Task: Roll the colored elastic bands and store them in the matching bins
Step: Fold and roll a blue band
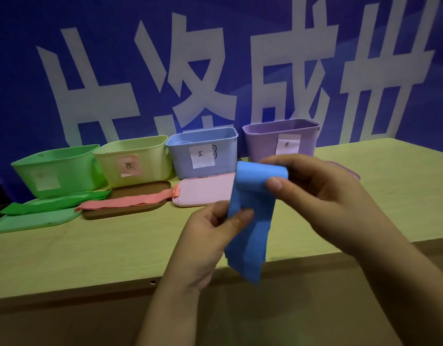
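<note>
My right hand (322, 196) covers the far end of the blue band (253, 216), so I cannot see how many turns the roll at its top has. The band's loose tail hangs below the counter (90, 250) edge, and its layers there blur together. The pink lid (203, 193) is partly hidden behind the band and my left hand (210, 236). Something lilac lies on the counter right of my right hand, mostly covered by it; I cannot tell what it is.

The band is in the air in front of the blue bin (203, 152), between me and it. Its long axis runs nearly upright, leaning a little, with the rolled end up toward the blue bin and the flat tail pointing down toward me. The roll's own axis lies crosswise, left to right.

My right grip curls around the roll, thumb on the near face, fingers over the top. My left grip pinches the band's left edge lower down, thumb in front.

Left of the blue bin stand a yellow bin (135, 161) and a green bin (58, 168); right of it, a purple bin (280, 141). The paper labels are handwritten and hard to read. In front of the yellow bin a pink band (125, 202) lies flat across a brown lid (130, 211). In front of the green bin, green bands (53, 204) lie on a green lid (33, 221).
</note>
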Demonstrator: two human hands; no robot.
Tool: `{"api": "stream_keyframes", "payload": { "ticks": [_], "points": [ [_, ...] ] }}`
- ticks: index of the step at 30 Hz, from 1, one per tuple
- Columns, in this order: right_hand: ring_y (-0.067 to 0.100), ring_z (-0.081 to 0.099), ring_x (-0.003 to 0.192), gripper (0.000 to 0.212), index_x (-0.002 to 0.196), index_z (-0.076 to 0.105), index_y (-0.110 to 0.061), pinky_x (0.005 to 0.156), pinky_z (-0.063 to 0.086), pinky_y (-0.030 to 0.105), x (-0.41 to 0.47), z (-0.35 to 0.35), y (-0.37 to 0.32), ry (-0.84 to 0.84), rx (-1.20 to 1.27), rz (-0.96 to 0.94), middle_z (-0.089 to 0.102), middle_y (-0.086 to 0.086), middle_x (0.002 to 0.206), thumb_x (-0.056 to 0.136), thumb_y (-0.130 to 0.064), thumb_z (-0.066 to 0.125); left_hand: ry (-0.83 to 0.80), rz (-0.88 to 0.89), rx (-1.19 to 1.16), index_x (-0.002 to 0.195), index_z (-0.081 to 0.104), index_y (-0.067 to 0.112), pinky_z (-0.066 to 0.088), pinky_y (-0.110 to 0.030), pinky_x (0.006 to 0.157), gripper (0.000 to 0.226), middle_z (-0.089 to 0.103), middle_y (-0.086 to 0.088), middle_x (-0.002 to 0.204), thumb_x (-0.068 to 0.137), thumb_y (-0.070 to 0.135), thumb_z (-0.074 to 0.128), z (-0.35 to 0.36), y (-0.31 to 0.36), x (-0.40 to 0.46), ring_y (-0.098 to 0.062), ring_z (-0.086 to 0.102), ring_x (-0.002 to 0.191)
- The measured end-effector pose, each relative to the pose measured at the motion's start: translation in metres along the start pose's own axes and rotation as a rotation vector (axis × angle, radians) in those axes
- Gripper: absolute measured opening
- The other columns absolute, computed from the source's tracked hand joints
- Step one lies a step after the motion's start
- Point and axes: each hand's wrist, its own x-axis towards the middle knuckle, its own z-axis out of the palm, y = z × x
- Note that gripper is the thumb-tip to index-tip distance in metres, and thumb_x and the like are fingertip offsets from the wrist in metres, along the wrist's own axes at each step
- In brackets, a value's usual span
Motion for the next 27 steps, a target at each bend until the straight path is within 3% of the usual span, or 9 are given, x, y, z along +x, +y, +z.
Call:
{"api": "stream_keyframes", "payload": {
  "ticks": [6,9,12,15,19,23,27],
  "points": [
    [-0.004,0.053,0.102,0.037,0.11,0.052,-0.034,0.074,0.048,0.006,0.007,0.0,0.002,0.077,-0.106,-0.075,0.057,-0.019,0.102,0.074,-0.042,0.048,-0.012,0.009,0.035,0.092,0.067,0.023,0.056,-0.04,0.078,0.037,0.074,-0.001,0.091,0.06,0.04,0.066,0.003,-0.002,0.002,-0.025,0.069,0.088],
    [0.0,0.057,0.099,0.035,0.11,0.052,-0.034,0.079,0.049,0.009,0.01,0.0,0.005,0.131,-0.163,-0.105,0.055,-0.022,0.101,0.077,-0.043,0.047,-0.003,0.041,0.075,0.094,0.066,0.022,0.057,-0.043,0.079,0.038,0.074,-0.002,0.091,0.063,0.043,0.064,0.008,-0.004,0.002,-0.027,0.069,0.088],
    [0.001,0.056,0.097,0.03,0.115,0.056,-0.026,0.079,0.047,0.006,0.012,0.005,0.015,0.17,-0.255,-0.146,0.055,-0.019,0.1,0.085,-0.031,0.056,0.007,0.035,0.1,0.095,0.066,0.017,0.058,-0.042,0.076,0.035,0.074,-0.004,0.089,0.068,0.039,0.064,0.011,-0.009,0.002,-0.024,0.07,0.084],
    [0.005,0.055,0.097,0.031,0.119,0.058,-0.019,0.085,0.047,0.013,0.01,0.009,0.026,0.137,-0.309,-0.185,0.057,-0.011,0.108,0.088,-0.021,0.06,-0.022,-0.03,0.088,0.096,0.067,0.018,0.057,-0.033,0.074,0.03,0.075,0.0,0.089,0.069,0.032,0.066,0.007,-0.012,0.006,-0.016,0.07,0.082],
    [0.004,0.053,0.103,0.033,0.117,0.054,-0.028,0.085,0.049,0.015,0.008,0.005,0.027,0.095,-0.253,-0.21,0.058,-0.009,0.112,0.084,-0.027,0.055,-0.155,-0.134,0.052,0.109,0.061,0.02,0.055,-0.049,0.083,0.038,0.074,-0.004,0.094,0.074,0.025,0.075,0.001,-0.011,0.011,-0.027,0.07,0.088],
    [0.002,0.052,0.103,0.032,0.114,0.051,-0.032,0.081,0.05,0.013,0.007,0.004,0.026,0.103,-0.219,-0.235,0.056,-0.017,0.109,0.083,-0.027,0.053,-0.24,-0.152,-0.026,0.109,0.061,0.016,0.057,-0.048,0.077,0.036,0.073,-0.001,0.085,0.075,0.018,0.071,-0.001,-0.01,0.011,-0.028,0.071,0.076],
    [0.001,0.052,0.105,0.032,0.112,0.05,-0.04,0.08,0.049,0.01,0.005,0.002,0.025,0.066,-0.183,-0.217,0.056,-0.018,0.112,0.082,-0.029,0.054,-0.217,-0.11,-0.039,0.107,0.069,0.021,0.053,-0.049,0.088,0.042,0.071,-0.008,0.106,0.066,0.026,0.077,-0.004,-0.01,0.014,-0.032,0.066,0.101]
  ]
}}
